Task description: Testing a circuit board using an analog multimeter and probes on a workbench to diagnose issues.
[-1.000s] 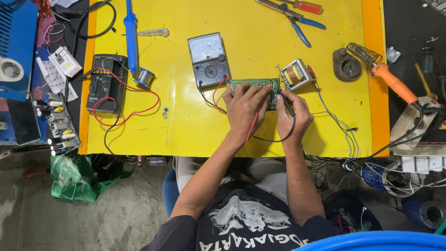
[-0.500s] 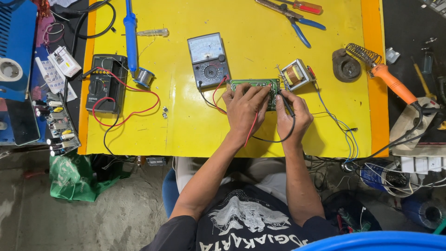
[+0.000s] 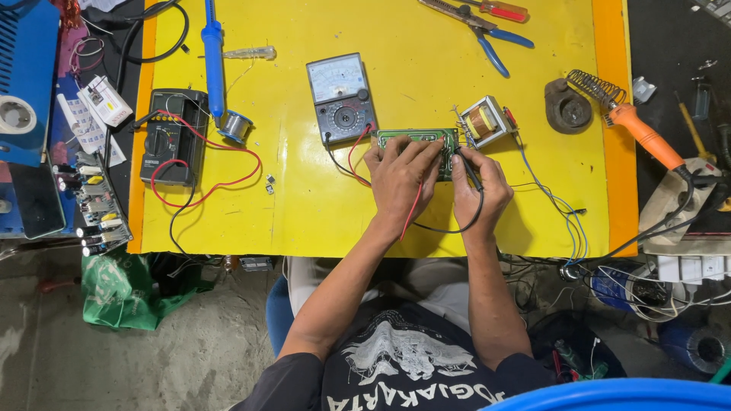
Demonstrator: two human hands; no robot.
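both hands (image 3: pixel 438 179) on green circuit board (image 3: pixel 417 138), analog multimeter (image 3: pixel 341 97), yellow table (image 3: pixel 320 205)

The table top (image 3: pixel 304 205) looks smooth, matt yellow; at three o'clock, the soldering iron (image 3: pixel 643 137) has a glossy orange plastic handle and metal coil.

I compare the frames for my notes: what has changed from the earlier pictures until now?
Nothing visibly changed: left hand and right hand stay on the green circuit board with the red and black probe leads; the analog multimeter and transformer lie as before.
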